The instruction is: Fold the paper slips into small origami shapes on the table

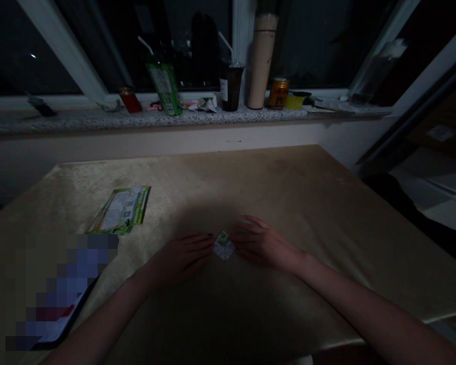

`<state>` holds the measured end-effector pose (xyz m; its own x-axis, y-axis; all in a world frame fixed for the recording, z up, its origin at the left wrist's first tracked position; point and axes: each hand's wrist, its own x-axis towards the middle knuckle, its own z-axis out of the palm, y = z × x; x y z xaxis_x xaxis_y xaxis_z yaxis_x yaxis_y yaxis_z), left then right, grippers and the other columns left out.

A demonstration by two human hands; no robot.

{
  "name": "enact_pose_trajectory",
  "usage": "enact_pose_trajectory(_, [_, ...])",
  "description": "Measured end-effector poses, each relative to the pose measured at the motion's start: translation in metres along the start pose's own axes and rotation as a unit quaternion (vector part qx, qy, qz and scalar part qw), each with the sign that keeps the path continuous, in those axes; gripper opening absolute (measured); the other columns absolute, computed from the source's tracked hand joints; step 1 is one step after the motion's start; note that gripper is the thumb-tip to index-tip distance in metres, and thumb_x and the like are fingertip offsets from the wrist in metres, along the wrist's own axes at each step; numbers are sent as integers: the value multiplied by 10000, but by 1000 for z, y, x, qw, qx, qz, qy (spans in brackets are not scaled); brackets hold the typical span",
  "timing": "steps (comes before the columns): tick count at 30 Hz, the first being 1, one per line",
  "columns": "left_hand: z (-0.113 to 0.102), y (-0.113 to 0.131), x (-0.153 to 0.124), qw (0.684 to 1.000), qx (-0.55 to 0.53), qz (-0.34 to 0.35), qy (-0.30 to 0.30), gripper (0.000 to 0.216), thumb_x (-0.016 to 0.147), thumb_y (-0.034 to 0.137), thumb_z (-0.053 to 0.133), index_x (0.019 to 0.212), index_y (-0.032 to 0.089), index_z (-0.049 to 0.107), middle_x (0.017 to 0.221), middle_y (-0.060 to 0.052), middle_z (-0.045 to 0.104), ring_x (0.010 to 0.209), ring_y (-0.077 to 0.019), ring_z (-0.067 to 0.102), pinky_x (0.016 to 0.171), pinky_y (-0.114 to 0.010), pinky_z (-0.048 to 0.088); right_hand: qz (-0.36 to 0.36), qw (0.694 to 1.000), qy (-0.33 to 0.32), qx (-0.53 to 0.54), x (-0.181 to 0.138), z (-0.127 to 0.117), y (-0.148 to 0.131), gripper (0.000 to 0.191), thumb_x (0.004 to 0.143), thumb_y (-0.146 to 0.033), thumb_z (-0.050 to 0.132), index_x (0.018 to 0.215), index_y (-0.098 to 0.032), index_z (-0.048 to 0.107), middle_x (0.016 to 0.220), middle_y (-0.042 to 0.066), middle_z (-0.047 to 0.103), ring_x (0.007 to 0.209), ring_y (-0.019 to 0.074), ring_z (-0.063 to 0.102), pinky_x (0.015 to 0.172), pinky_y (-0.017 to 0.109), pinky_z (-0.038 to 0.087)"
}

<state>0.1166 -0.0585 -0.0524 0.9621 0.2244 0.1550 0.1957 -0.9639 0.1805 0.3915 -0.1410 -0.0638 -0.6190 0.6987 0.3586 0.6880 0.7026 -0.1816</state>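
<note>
A small folded piece of printed paper (pixel 224 247) lies on the tan table (pixel 289 192) in front of me. My left hand (pixel 182 258) rests flat to its left, fingertips touching the paper's edge. My right hand (pixel 260 242) lies flat to its right, fingers stretched toward the paper and touching it. Both hands have fingers extended rather than curled. The light is dim.
A green printed leaflet (pixel 121 209) lies at the table's left. A dark flat item, partly blurred out, (pixel 61 309) sits at the near left edge. The windowsill behind holds a green carton (pixel 164 88), dark cup with straw (pixel 231 86), tall beige cylinder (pixel 261 63) and cans (pixel 278 93).
</note>
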Motion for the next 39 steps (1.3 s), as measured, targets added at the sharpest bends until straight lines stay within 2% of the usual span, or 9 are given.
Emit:
enact_pose_trajectory(6, [-3,2,1,1000,6,-30,-8,357,971,281,429,1317,267,515,1346,19,543,1295,-205,423,1057,-402,345,-3,1000,27,7,-1,7,0,236,933,-229,481,1060,-238,679,1141,-21,683,1262,178,470,1139,425,244])
enact_pose_trajectory(12, [1,4,1,999,25,-25,0,350,949,307,467,1286,253,544,1326,-1,563,1245,-211,482,1025,-394,390,14,998,37,49,3,8,-2,199,901,-271,558,1068,-242,663,1109,-10,697,1213,170,522,1140,441,214])
enact_pose_trajectory(17, [7,1,0,999,8,-32,24,340,939,287,473,1267,256,557,1283,-16,599,1175,-199,547,985,-381,435,24,995,60,82,8,7,-6,203,879,-320,596,1047,-219,650,1057,22,710,1023,134,634,1045,344,353])
enact_pose_trajectory(22, [8,6,4,999,-5,-40,32,299,944,276,451,1200,249,604,1209,-31,646,1104,-195,595,955,-370,451,-3,997,64,-53,15,16,-20,474,853,-492,573,1178,-147,586,975,98,717,968,221,644,1011,440,366])
enact_pose_trajectory(26, [7,9,8,996,-49,-66,41,279,937,289,461,1172,263,609,1150,-23,672,1047,-196,619,917,-363,464,-31,981,121,-151,19,23,-30,315,898,-367,516,1049,-114,628,916,101,721,869,220,659,916,403,449])
enact_pose_trajectory(30, [4,8,7,985,-114,-113,58,253,923,291,495,1148,276,611,1082,-3,686,998,-185,623,898,-339,471,-53,973,127,-186,18,21,-31,193,914,-165,449,918,-129,639,854,93,724,787,185,664,806,339,501])
enact_pose_trajectory(33, [4,8,7,978,-134,-139,82,305,893,310,540,1192,274,584,1133,-16,656,1063,-204,586,926,-357,460,-60,973,147,-165,17,17,-27,241,931,-119,394,927,-139,635,875,78,730,795,164,666,806,312,513])
enact_pose_trajectory(36, [5,12,11,966,-153,-180,105,399,854,340,587,1245,273,546,1270,-40,575,1152,-236,532,965,-396,439,-40,974,205,-87,17,14,-23,231,956,-174,400,924,-168,629,896,54,735,823,140,672,817,282,518])
enact_pose_trajectory(39, [6,17,17,957,-217,-171,90,285,867,331,571,1144,273,604,1208,-27,616,1097,-221,577,935,-381,463,-1,974,226,6,18,11,-24,217,958,-207,414,908,-190,624,891,36,737,808,123,678,786,251,519])
